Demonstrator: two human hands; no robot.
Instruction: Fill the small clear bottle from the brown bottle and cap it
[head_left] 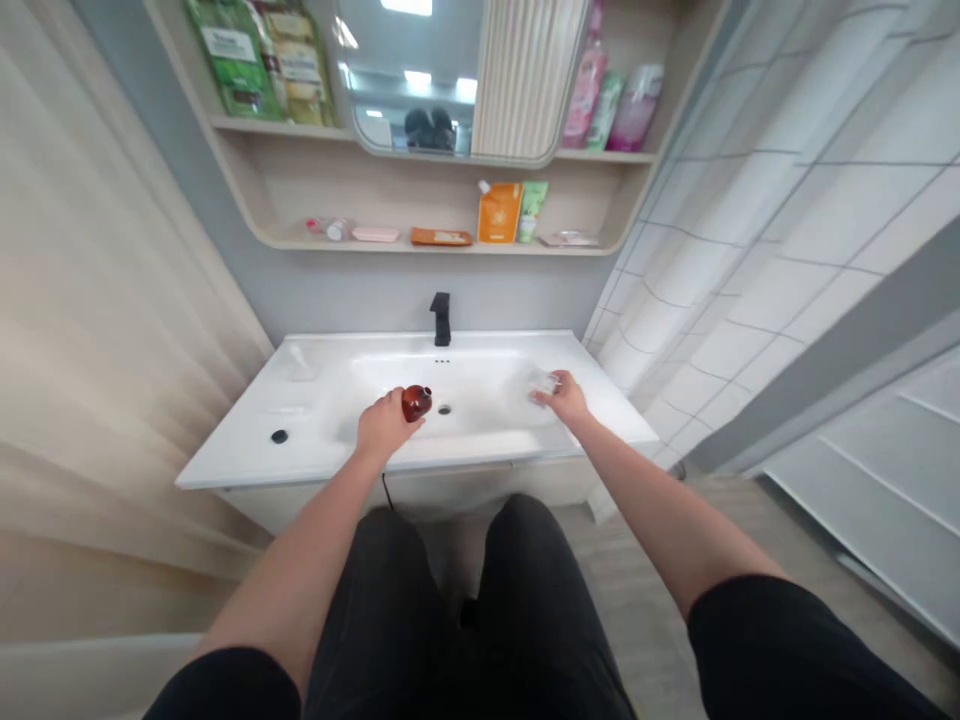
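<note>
My left hand [382,425] is wrapped round a reddish-brown bottle [416,402], held tilted over the front left part of the white sink basin [480,420]. The bottle's open neck points up and to the right. Over the right side of the basin, my right hand [562,397] grips a small clear object [543,383], perhaps a cup, between thumb and fingers. The two held things are well apart, with the drain between them.
A black faucet [441,320] stands behind the basin. On the counter's left lie a round black piece [280,436] and a clear item [302,365]. Above hangs a mirrored cabinet [420,80], its shelves holding bottles, an orange pouch [499,213] and tubes.
</note>
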